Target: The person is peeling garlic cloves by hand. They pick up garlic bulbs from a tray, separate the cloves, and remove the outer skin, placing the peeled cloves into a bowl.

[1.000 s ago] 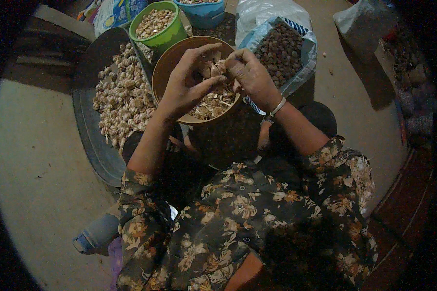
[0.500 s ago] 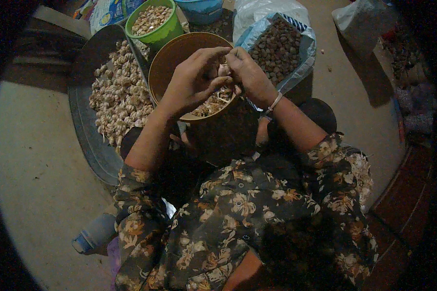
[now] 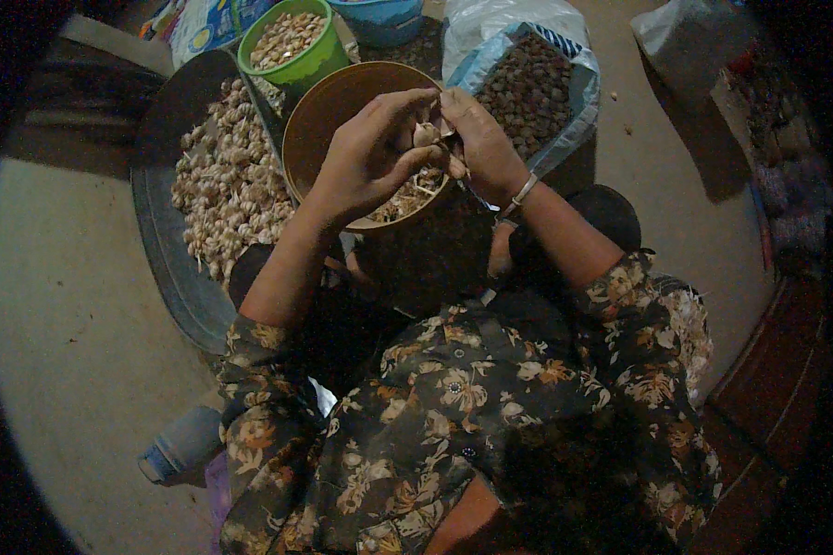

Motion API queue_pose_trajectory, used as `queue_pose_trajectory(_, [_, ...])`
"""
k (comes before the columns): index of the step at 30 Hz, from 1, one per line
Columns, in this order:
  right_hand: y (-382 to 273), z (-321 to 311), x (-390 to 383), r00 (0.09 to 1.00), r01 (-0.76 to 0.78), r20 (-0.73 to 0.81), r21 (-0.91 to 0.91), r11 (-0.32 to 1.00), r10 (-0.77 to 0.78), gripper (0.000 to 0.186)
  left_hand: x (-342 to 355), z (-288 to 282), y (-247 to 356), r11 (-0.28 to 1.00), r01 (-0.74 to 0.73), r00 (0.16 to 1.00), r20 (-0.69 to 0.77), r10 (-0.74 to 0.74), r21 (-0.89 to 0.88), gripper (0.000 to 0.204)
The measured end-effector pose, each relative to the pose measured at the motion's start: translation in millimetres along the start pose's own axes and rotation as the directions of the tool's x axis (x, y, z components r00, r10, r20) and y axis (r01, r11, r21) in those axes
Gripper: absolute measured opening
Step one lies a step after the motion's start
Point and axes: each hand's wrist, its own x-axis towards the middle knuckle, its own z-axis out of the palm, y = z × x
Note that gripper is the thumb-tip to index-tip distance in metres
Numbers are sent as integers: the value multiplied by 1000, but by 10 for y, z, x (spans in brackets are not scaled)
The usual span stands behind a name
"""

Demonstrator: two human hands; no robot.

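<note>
Both hands meet over a round tan tub (image 3: 310,120) with pale skins and stalks inside. My left hand (image 3: 370,153) curls round a garlic bulb (image 3: 425,134), its thumb beneath and index finger over it. My right hand (image 3: 483,148) is closed on the same bulb from the right, thumb at the top; some of its fingers are hidden. Left of the tub, a large dark metal tray (image 3: 162,259) holds a pile of garlic bulbs (image 3: 227,176).
Behind stand a green bucket (image 3: 282,76) of cloves and a blue bucket (image 3: 379,23). An open bag (image 3: 528,102) of brown pieces is at right, a pale sack (image 3: 676,42) beyond it. A cylindrical container (image 3: 180,444) lies at lower left.
The whole view has shifted slightly. My right hand has turned a little, its thumb now pressed over the bulb, and the two hands sit closer around it.
</note>
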Motion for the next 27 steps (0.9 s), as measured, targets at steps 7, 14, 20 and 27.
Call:
queue_pose_trajectory(7, [-166,89,-23,999,5,-45,75,997,-2,31,-17,-9,61,955,170,985,28,-168,-242,50])
queue_pose_trajectory(14, [-113,73,-1,989,113,-105,110,988,-101,37,-29,15,-11,925,183,983,40,-180,-333,51])
queue_pose_trajectory(20, [-97,-18,16,998,-17,-65,122,992,25,23,-20,-2,22,859,329,944,100,-316,-392,58])
queue_pose_trajectory(27, [-317,56,-96,999,4,-36,277,961,6,29,-30,-11,-103,993,111,991,-64,-114,-48,49])
